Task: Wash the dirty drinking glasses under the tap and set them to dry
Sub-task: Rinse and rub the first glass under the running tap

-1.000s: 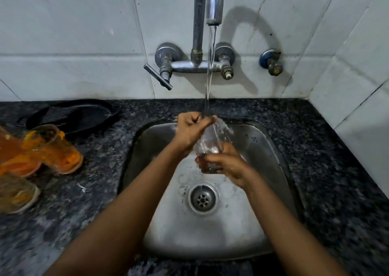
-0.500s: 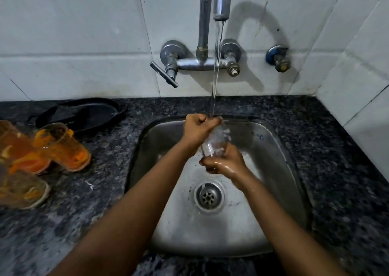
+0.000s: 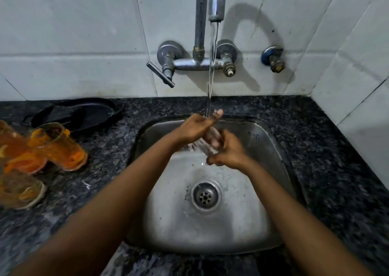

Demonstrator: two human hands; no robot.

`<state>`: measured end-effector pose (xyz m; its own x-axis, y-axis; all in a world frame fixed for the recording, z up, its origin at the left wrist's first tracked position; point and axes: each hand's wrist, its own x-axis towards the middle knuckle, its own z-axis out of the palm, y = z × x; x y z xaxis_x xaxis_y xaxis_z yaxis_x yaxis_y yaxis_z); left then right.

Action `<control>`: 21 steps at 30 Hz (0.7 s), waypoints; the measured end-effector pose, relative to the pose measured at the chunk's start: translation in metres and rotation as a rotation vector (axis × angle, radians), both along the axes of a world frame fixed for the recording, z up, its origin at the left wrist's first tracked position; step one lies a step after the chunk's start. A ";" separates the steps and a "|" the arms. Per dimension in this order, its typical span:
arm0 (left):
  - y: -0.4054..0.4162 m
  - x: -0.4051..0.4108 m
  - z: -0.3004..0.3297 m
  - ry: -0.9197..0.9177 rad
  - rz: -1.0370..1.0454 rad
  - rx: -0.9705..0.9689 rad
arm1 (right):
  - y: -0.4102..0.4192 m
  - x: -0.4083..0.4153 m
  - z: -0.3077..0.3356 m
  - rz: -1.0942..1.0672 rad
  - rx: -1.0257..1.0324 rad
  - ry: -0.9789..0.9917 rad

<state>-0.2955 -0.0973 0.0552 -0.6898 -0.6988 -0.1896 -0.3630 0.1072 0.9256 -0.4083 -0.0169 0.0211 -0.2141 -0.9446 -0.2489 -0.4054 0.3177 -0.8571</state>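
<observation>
Wet and slippery, the fragile clear glass [image 3: 207, 147] is gripped low by the right hand [image 3: 228, 151], the left hand [image 3: 197, 126] seemingly rubbing its rim.

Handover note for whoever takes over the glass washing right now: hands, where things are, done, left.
Left hand: fingers at the mouth of the clear glass, rubbing it under the water stream.
Right hand: grips the lower part of that glass, tilted, over the sink.
Tap is running.
Dirty glasses: at least three with orange residue lie on their sides on the counter, left of the sink, beside a black pan.
Done: the first glass is mid-rinse; no clean glass set to dry is in view.
Left: finish this one, set it to dry, then wash the orange ones.
</observation>
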 end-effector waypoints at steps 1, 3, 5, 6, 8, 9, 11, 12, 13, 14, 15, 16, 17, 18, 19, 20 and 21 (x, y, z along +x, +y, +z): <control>0.002 0.002 0.002 -0.014 -0.118 0.033 | -0.004 -0.003 0.001 0.009 -0.045 0.157; 0.003 0.005 0.002 -0.079 -0.364 0.006 | -0.012 -0.011 0.000 0.035 -0.170 0.397; 0.001 0.006 -0.001 -0.409 -0.594 -0.303 | -0.018 -0.017 -0.001 0.092 -0.252 0.588; 0.000 0.007 -0.001 -0.635 -0.673 -0.594 | -0.018 -0.019 -0.001 0.134 -0.263 0.670; 0.003 0.006 0.000 -0.970 -0.748 -1.152 | -0.018 -0.022 0.004 0.169 -0.265 0.756; 0.004 0.004 0.000 -1.010 -0.757 -1.273 | -0.018 -0.023 0.007 0.165 -0.281 0.780; 0.005 0.001 -0.001 -0.855 -0.689 -1.177 | -0.017 -0.025 0.013 0.168 -0.297 0.797; 0.003 0.000 -0.004 -0.650 -0.592 -0.913 | -0.016 -0.025 0.016 0.176 -0.288 0.790; 0.004 0.001 -0.002 -0.400 -0.500 -0.569 | -0.015 -0.025 0.018 0.179 -0.276 0.775; 0.004 0.003 0.000 -0.180 -0.408 -0.235 | -0.014 -0.022 0.020 0.167 -0.265 0.783; 0.004 0.007 0.003 -0.006 -0.298 0.029 | -0.013 -0.020 0.021 0.149 -0.248 0.818; 0.002 0.010 0.002 0.103 -0.170 0.208 | -0.012 -0.016 0.023 0.129 -0.208 0.880; 0.002 0.010 -0.003 0.185 -0.050 0.335 | -0.012 -0.012 0.026 0.107 -0.148 0.948; 0.003 0.009 -0.008 0.249 0.073 0.400 | -0.012 -0.007 0.029 0.077 -0.087 1.006; 0.006 0.006 -0.012 0.298 0.198 0.407 | -0.012 -0.001 0.033 0.044 -0.045 1.044; 0.009 0.000 -0.017 0.328 0.341 0.390 | -0.011 0.007 0.033 0.021 -0.021 1.088; 0.012 -0.008 -0.021 0.350 0.516 0.375 | -0.008 0.016 0.031 0.028 -0.017 1.160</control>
<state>-0.3034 -0.0853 0.0342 -0.3536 -0.8829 -0.3090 0.0425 -0.3452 0.9376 -0.3925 -0.0248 0.0520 -0.2840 -0.9540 0.0961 -0.9572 0.2880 0.0300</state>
